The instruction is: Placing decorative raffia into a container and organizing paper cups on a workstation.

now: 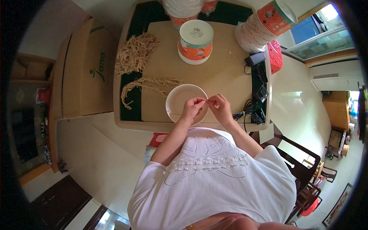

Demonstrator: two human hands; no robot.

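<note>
A white paper bucket [175, 99] stands at the near edge of the table, its open mouth facing up. My left hand [191, 110] is over the mouth, fingertips pinched on a thin piece of twine [174, 113] whose loose end trails inside the bucket. At the bucket's right rim, my right hand [220, 109] pinches the twine too, thumb and forefinger meeting those of the left. The short stretch between the fingertips is mostly hidden. Left of the bucket lies a loose bundle of tan twine [151, 81], and beyond it a tangled heap of twine [135, 53].
Behind the bucket, an orange paper bucket [195, 50] stands upside down on the cardboard sheet [226, 78]. Stacked buckets rise at the back [183, 9] and back right [264, 25]. A black adapter [255, 58] and cables [250, 110] lie along the right edge. A large carton [82, 73] stands left.
</note>
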